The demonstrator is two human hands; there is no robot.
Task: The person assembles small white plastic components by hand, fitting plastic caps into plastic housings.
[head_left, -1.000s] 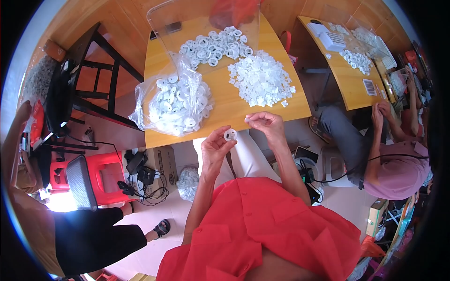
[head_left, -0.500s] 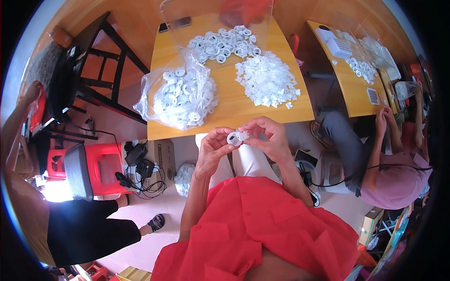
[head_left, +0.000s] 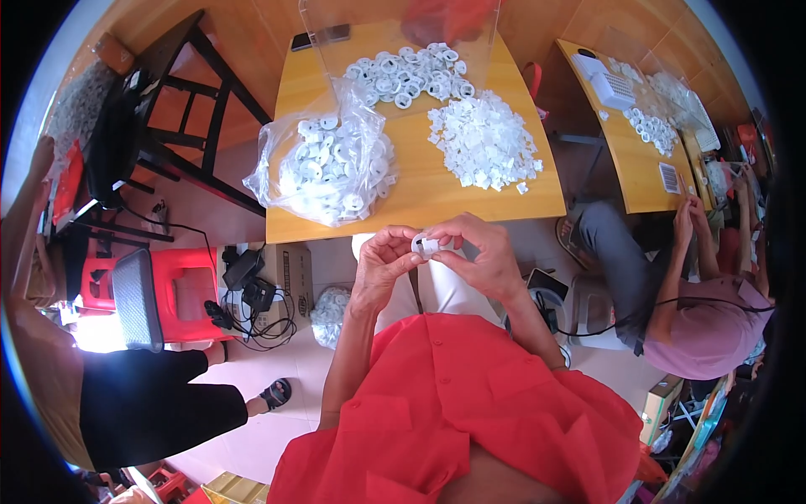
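In front of my lap, just below the table's near edge, both hands work on one small round white plastic part (head_left: 426, 245) with a dark opening. My left hand (head_left: 382, 265) pinches it from the left between thumb and fingers. From the right, my right hand (head_left: 482, 257) closes thumb and forefinger on a small translucent white piece that lies against the round part. The fingers partly hide how the two fit together. On the wooden table (head_left: 411, 189) are a clear bag of white round parts (head_left: 332, 172) and a heap of small translucent pieces (head_left: 485, 141).
White ring-shaped parts (head_left: 405, 74) lie heaped at the back beside a clear plastic panel (head_left: 399, 18). A phone (head_left: 321, 37) rests at the far left. Red stools (head_left: 189, 290) and black cables (head_left: 264, 319) are at left. People sit or stand on both sides; another worktable (head_left: 625, 139) is at right.
The small translucent piece has moved from the round part's right edge to lie over it, and my right fingers have come closer to my left. The view has shifted slightly.
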